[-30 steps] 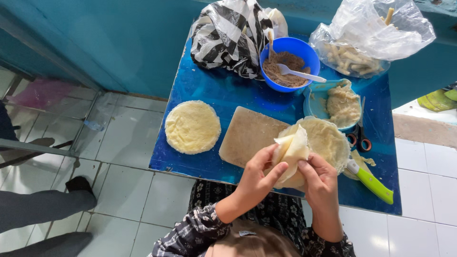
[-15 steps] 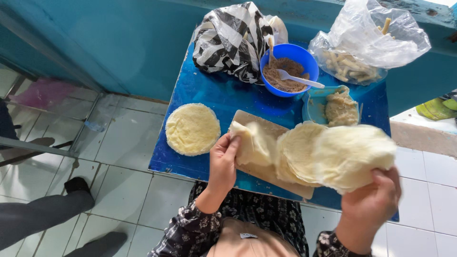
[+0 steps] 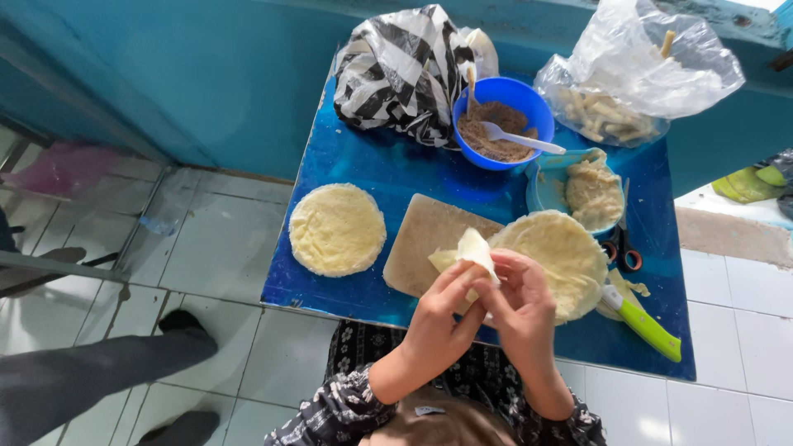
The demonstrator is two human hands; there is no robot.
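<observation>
Both hands, left point(image 3: 436, 324) and right point(image 3: 522, 307), pinched around a pale dough sheet point(image 3: 472, 249)

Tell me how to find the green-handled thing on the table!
Start at the blue table and go to its near right corner. Beside the big round stack of pale wrappers lies a knife. Nothing else there has a bright lime-green handle.

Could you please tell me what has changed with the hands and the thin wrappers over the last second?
Half a second ago the right hand held the wrapper stack lifted out to the right; the stack now lies by the board, and both hands, the left hand too, pinch one folded wrapper. The round stack, blue bowl and knife stayed put.
</observation>
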